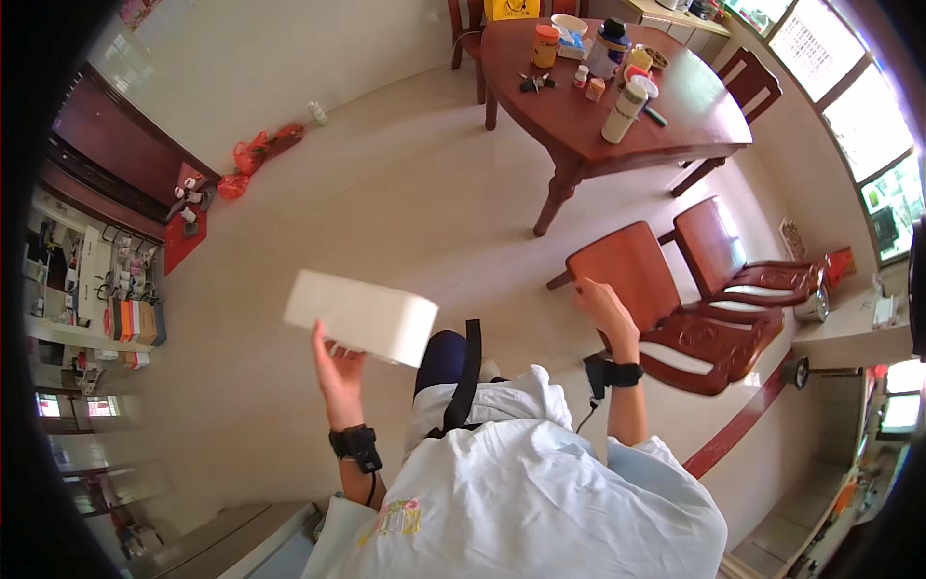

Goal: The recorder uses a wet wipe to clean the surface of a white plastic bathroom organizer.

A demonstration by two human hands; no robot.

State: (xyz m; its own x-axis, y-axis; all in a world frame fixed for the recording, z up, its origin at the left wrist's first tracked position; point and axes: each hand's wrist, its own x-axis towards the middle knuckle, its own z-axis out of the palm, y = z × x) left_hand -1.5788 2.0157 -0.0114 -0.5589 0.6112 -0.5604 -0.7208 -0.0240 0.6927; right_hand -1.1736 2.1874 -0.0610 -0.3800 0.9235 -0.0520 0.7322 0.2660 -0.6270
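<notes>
My left hand [338,373] holds a white rectangular box [362,315] from below, at the left of centre above the tiled floor; its thumb lies along the near side and the other fingers are partly hidden beneath. My right hand [608,315] is raised at the right, in front of a wooden chair [626,264] in the picture. Its fingers are curled, and nothing shows in them. Each wrist wears a black strap with a small device and cable.
A wooden table [694,108] with bottles, jars and keys stands at the upper right. Wooden chairs [709,239] stand below it. Red plastic bags [251,153] and a white bottle [317,113] lie by the wall. A grey cabinet-like surface [217,539] is at lower left.
</notes>
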